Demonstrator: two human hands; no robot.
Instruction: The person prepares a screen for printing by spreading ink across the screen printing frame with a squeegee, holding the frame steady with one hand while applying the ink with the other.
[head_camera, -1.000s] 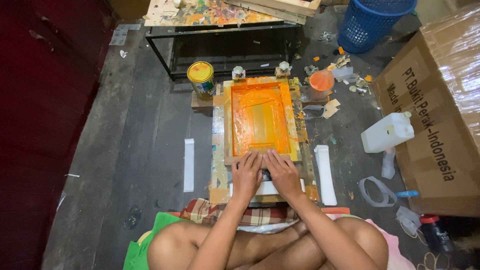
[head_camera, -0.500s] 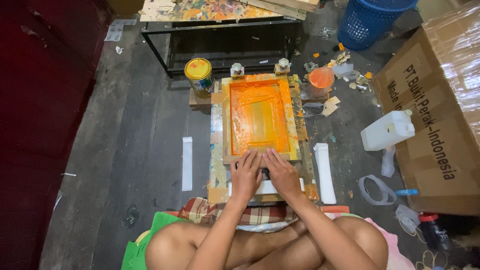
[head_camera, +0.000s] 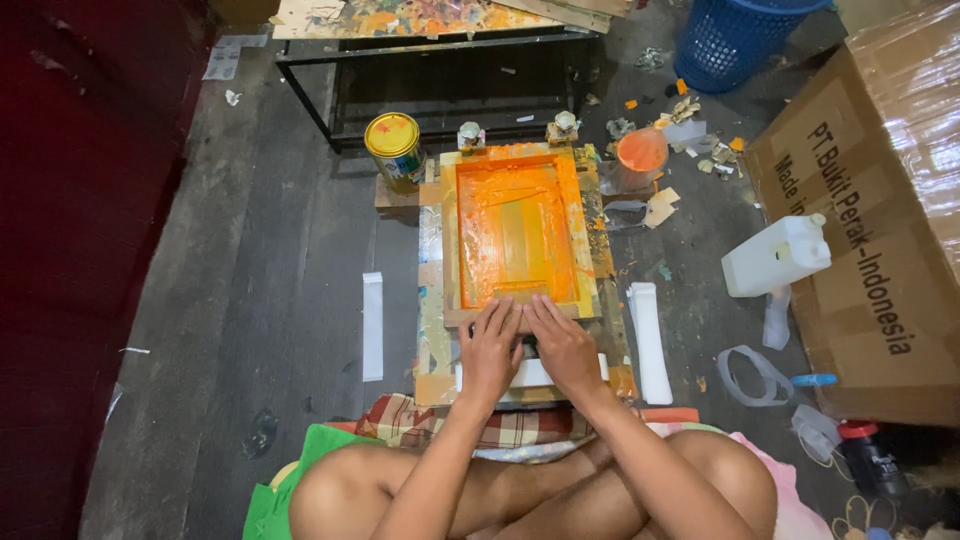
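**Both hands at the near edge of an inked printing screen**

A large cardboard box (head_camera: 880, 230) stood at right. The wooden screen frame (head_camera: 515, 235) lay flat on the floor, its mesh already coated orange. The left hand (head_camera: 490, 350) and right hand (head_camera: 562, 345) rested side by side, fingers flat on the frame's near rail; whether they clamped a tool could not be told. A yellow paint can (head_camera: 393, 147) stood beyond. Lifting the frame appeared undone.

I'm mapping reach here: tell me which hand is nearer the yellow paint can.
Left. The left hand rests on the screen frame's near edge, on the yellow paint can's side. The right hand lies beside it, farther from the can.
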